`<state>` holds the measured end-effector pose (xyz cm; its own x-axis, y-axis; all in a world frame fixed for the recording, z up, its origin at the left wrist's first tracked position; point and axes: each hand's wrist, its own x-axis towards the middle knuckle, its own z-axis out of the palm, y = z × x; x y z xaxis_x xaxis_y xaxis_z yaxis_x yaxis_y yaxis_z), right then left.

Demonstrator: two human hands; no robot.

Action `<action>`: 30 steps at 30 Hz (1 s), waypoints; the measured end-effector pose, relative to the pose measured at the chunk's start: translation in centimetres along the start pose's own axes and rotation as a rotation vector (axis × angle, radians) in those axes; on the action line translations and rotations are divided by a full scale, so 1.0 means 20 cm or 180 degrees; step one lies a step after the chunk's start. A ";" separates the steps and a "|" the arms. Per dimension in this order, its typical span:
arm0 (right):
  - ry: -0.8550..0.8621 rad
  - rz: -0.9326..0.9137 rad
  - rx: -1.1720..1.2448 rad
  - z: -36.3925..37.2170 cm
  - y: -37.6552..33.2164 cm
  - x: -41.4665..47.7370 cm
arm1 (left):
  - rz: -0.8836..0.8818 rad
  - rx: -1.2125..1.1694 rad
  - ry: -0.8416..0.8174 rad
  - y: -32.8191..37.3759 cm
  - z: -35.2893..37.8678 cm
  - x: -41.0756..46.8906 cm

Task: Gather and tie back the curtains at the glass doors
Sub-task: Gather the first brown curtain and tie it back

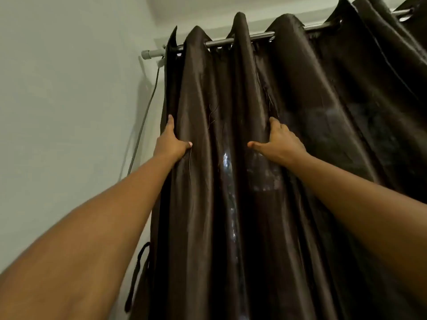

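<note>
A dark brown satin curtain (231, 135) hangs in deep folds from a metal rod (219, 42) and fills most of the view. My left hand (172, 140) grips the curtain's left edge, fingers behind the cloth and thumb across the front fold. My right hand (276, 142) grips a fold further right, its fingers tucked into the pleat and its thumb pointing left. Both arms reach upward. A dark tie-back strap (138, 271) dangles at the curtain's lower left edge.
A pale wall (69, 112) stands to the left, with a grey cable (144, 121) running down it from the rod's grey end cap (151, 53). More curtain folds (381, 88) continue to the right. The glass doors are hidden behind the cloth.
</note>
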<state>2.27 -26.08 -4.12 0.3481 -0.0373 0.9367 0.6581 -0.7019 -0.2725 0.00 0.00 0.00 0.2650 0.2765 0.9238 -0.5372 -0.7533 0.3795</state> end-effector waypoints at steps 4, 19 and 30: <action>-0.0081 -0.0017 -0.0255 0.11 -0.02 0.07 | -0.0231 0.0671 0.0926 -0.09 0.02 0.04; 0.0715 -0.0131 0.0009 0.21 0.04 0.23 | 0.0889 0.0852 0.0634 0.06 0.32 0.08; 0.0782 -0.0176 0.0653 0.14 -0.03 0.33 | 0.0464 -0.1045 -0.0769 0.12 0.09 0.14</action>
<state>6.08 -23.92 1.51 0.1527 -0.1912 0.9696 0.8010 -0.5506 -0.2348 0.96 -2.17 3.39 0.3264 0.0042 0.9452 -0.7987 -0.5335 0.2782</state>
